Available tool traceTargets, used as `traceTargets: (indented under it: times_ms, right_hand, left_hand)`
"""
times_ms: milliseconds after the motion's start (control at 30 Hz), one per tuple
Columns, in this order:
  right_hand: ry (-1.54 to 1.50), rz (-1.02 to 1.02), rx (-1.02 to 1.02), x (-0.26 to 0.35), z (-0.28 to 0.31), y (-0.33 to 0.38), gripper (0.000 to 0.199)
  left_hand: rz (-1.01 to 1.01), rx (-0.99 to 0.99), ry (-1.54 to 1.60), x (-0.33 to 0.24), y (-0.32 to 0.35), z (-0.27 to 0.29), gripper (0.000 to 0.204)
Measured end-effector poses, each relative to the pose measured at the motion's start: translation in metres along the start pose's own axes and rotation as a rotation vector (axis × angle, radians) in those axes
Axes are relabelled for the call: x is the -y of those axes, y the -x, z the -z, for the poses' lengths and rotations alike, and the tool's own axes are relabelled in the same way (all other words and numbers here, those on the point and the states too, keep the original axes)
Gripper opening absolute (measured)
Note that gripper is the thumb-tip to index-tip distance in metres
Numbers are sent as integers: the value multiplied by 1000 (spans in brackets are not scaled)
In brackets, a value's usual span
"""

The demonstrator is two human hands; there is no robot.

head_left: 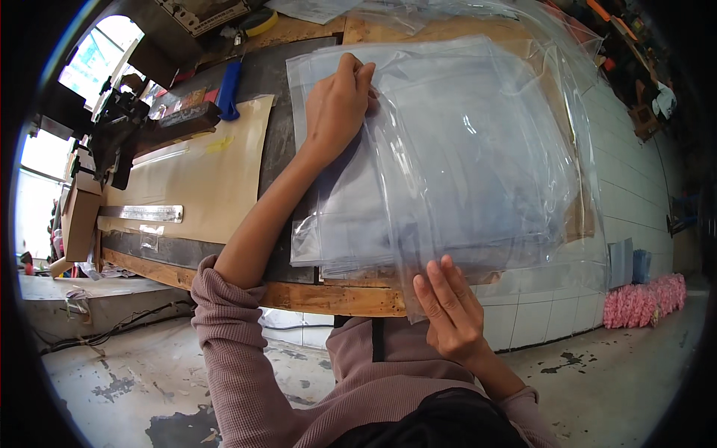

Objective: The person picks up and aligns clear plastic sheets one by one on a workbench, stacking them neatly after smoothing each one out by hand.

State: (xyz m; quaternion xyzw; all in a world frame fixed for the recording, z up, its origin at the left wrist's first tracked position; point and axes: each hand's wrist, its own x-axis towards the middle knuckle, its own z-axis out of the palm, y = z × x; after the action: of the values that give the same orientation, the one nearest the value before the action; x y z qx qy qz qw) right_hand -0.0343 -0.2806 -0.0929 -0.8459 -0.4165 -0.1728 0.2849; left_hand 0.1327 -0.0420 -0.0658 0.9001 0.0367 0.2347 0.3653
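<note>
My left hand [340, 108] is closed, its thumb and fingers pinched on the upper left edge of a clear plastic sheet [463, 164]. The sheet lies loosely over a stack of similar clear plastic sheets [340, 224] on the workbench, and its folded left edge runs toward me past the bench's front. At that near end my right hand [454, 313] rests with fingers stretched out against the plastic. Its thumb is hidden from sight.
To the left are a brown board [194, 187], a metal ruler [146, 213], a blue-handled tool [229, 89] and a dark clamp-like machine [134, 131]. The wooden bench edge [336, 298] runs before me. Pink bundles [644, 301] stand on the floor at right.
</note>
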Motion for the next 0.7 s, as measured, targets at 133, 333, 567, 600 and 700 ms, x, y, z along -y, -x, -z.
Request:
traceTargets:
  times_ms: [133, 333, 567, 600, 700]
  right_hand:
    - [99, 11, 75, 3, 6, 3, 34]
    - [139, 0, -80, 11, 2, -4, 26]
    - [-1, 12, -215, 7, 23, -22, 25]
    - [-38, 39, -222, 10, 30, -26, 24]
    - [-82, 207, -76, 16, 45, -35, 25]
  left_hand:
    - [-66, 47, 112, 7, -5, 4, 27]
    - [-10, 135, -78, 0, -6, 36, 38]
    - [-615, 899, -97, -101, 84, 94, 67]
    - [-607, 754, -228, -111, 111, 92, 54]
    - [-630, 231, -437, -102, 138, 84, 28]
